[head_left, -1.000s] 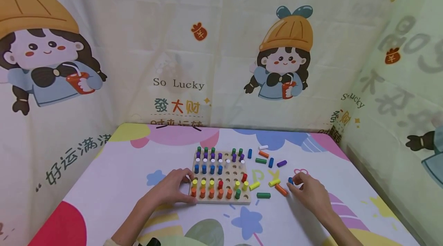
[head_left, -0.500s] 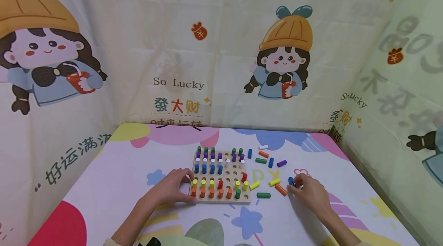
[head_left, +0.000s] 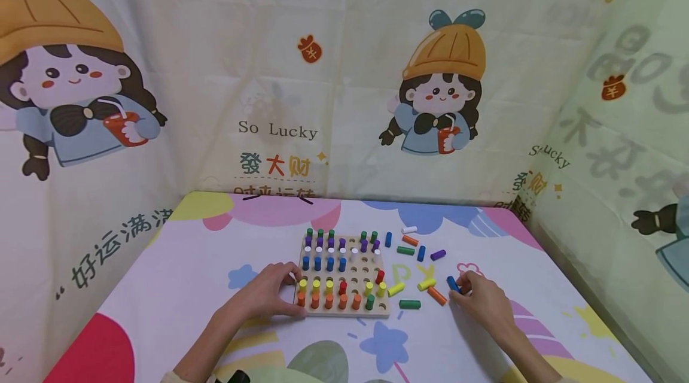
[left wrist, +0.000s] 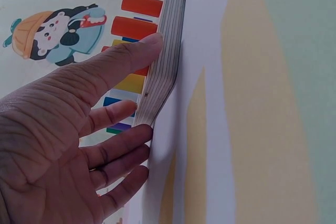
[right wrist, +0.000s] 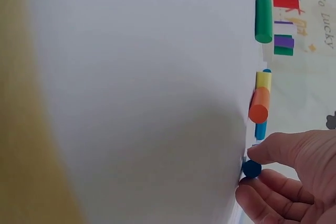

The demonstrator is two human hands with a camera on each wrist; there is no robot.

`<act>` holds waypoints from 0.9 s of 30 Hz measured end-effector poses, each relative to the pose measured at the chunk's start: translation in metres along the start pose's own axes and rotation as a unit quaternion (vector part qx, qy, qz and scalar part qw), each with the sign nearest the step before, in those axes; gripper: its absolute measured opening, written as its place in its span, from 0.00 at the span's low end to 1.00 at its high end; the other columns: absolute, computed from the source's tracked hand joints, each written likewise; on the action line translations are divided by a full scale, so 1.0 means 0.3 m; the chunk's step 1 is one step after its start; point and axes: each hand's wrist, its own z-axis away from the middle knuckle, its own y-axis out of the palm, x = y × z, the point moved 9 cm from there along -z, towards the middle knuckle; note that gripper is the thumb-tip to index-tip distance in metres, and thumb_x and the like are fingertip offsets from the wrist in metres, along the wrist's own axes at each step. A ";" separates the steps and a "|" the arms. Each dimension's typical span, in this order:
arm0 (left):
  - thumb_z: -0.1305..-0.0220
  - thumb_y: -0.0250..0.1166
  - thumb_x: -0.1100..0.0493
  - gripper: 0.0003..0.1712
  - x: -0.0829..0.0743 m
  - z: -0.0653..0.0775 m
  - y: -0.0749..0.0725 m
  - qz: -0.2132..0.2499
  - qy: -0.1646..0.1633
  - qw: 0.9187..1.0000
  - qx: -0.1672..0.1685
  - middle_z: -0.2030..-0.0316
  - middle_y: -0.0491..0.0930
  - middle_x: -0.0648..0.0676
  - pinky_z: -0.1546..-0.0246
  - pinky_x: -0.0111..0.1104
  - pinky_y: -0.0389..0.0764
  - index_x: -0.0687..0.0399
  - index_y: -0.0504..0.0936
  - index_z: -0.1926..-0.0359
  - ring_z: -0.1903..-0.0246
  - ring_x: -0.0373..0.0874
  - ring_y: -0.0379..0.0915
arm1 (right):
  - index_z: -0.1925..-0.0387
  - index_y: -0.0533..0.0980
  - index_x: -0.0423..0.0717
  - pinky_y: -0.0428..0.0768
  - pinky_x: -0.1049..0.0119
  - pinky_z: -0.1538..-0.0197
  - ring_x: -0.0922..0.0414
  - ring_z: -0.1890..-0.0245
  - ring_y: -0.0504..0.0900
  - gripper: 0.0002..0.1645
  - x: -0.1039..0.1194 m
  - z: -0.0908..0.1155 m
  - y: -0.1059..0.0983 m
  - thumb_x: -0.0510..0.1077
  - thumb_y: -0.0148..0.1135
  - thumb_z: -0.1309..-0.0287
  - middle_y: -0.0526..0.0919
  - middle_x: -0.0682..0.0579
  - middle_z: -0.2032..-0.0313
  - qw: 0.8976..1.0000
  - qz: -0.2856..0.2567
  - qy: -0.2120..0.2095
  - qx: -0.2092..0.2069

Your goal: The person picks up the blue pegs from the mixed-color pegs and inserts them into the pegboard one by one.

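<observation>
A wooden pegboard (head_left: 344,312) with rows of coloured pegs lies on the table. My left hand (head_left: 267,292) holds its near left corner. In the left wrist view the left thumb (left wrist: 152,45) lies on the front edge by the orange pegs, and the other fingers (left wrist: 137,135) bend against the side. To the right of the board, my right hand (head_left: 484,299) pinches a blue peg (head_left: 453,283) between thumb and fingers, low over the table. The right wrist view shows the round end of this blue peg (right wrist: 252,169) between thumb and fingers.
Loose pegs lie right of the board: a green peg (head_left: 410,304), an orange peg (head_left: 437,295), a yellow peg (head_left: 427,283), a purple peg (head_left: 438,255) and several others. A patterned cloth (head_left: 355,102) hangs behind the table.
The blue peg in my right hand has shifted slightly and more of its length shows past the fingertips. My left hand and the pegboard have stayed in place.
</observation>
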 end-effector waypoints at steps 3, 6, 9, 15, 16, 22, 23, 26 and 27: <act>0.57 0.84 0.42 0.34 0.000 -0.001 0.001 0.001 0.002 1.000 0.002 0.54 0.78 0.50 0.42 0.53 0.76 0.44 0.77 0.53 0.48 0.49 0.72 | 0.62 0.79 0.39 0.74 0.63 0.69 0.55 0.70 0.77 0.17 -0.005 0.004 -0.003 0.45 0.76 0.47 0.83 0.52 0.70 1.000 -0.006 0.005 -0.002; 0.57 0.84 0.42 0.34 -0.001 -0.001 0.001 0.001 0.005 1.000 0.002 0.54 0.79 0.50 0.42 0.54 0.76 0.45 0.77 0.53 0.48 0.49 0.72 | 0.63 0.80 0.39 0.74 0.64 0.69 0.55 0.70 0.78 0.16 -0.006 0.009 -0.010 0.44 0.75 0.47 0.84 0.52 0.70 1.000 -0.012 0.003 -0.009; 0.57 0.84 0.42 0.34 -0.001 -0.001 0.000 0.002 0.006 1.000 0.001 0.53 0.79 0.50 0.42 0.54 0.76 0.45 0.77 0.53 0.47 0.49 0.72 | 0.63 0.80 0.40 0.73 0.64 0.69 0.55 0.71 0.78 0.15 -0.003 0.013 -0.017 0.44 0.75 0.47 0.85 0.52 0.70 1.000 -0.018 -0.002 -0.016; 0.57 0.84 0.42 0.33 0.000 0.002 -0.001 0.001 0.004 1.000 0.002 0.53 0.78 0.50 0.42 0.54 0.76 0.43 0.77 0.54 0.47 0.49 0.72 | 0.61 0.80 0.40 0.75 0.62 0.67 0.54 0.68 0.81 0.14 0.024 0.022 -0.036 0.44 0.73 0.46 0.85 0.51 0.67 0.999 -0.022 -0.019 -0.037; 0.57 0.84 0.42 0.33 0.000 0.002 -0.001 0.002 0.004 1.000 0.002 0.53 0.78 0.50 0.42 0.54 0.76 0.43 0.77 0.54 0.47 0.49 0.72 | 0.61 0.80 0.40 0.75 0.62 0.66 0.54 0.67 0.81 0.14 0.031 0.024 -0.040 0.43 0.73 0.46 0.86 0.51 0.67 0.999 -0.022 -0.022 -0.041; 0.57 0.84 0.41 0.34 0.000 0.001 -0.001 0.001 0.005 1.000 0.002 0.54 0.78 0.50 0.43 0.54 0.76 0.44 0.77 0.53 0.48 0.49 0.72 | 0.61 0.81 0.42 0.75 0.63 0.67 0.56 0.68 0.80 0.13 0.070 0.029 -0.044 0.43 0.73 0.45 0.85 0.52 0.66 0.998 -0.032 -0.033 -0.049; 0.57 0.84 0.41 0.34 0.000 0.001 -0.001 0.000 0.005 1.000 0.002 0.54 0.79 0.50 0.43 0.54 0.76 0.44 0.77 0.53 0.48 0.49 0.72 | 0.60 0.81 0.42 0.75 0.63 0.68 0.56 0.68 0.80 0.13 0.075 0.029 -0.043 0.43 0.73 0.45 0.85 0.52 0.66 0.998 -0.033 -0.034 -0.048; 0.57 0.84 0.41 0.34 0.001 0.001 -0.002 -0.002 0.006 1.000 0.000 0.54 0.79 0.50 0.43 0.54 0.77 0.44 0.77 0.53 0.48 0.48 0.72 | 0.60 0.81 0.43 0.74 0.64 0.69 0.57 0.69 0.78 0.13 0.091 0.028 -0.042 0.44 0.73 0.46 0.85 0.53 0.67 0.998 -0.038 -0.034 -0.048; 0.58 0.84 0.41 0.34 0.001 0.000 -0.002 -0.002 0.006 1.000 0.000 0.54 0.79 0.50 0.43 0.53 0.77 0.44 0.77 0.53 0.48 0.48 0.72 | 0.60 0.81 0.42 0.74 0.63 0.69 0.57 0.70 0.78 0.13 0.096 0.029 -0.043 0.43 0.73 0.46 0.85 0.53 0.67 0.997 -0.041 -0.032 -0.048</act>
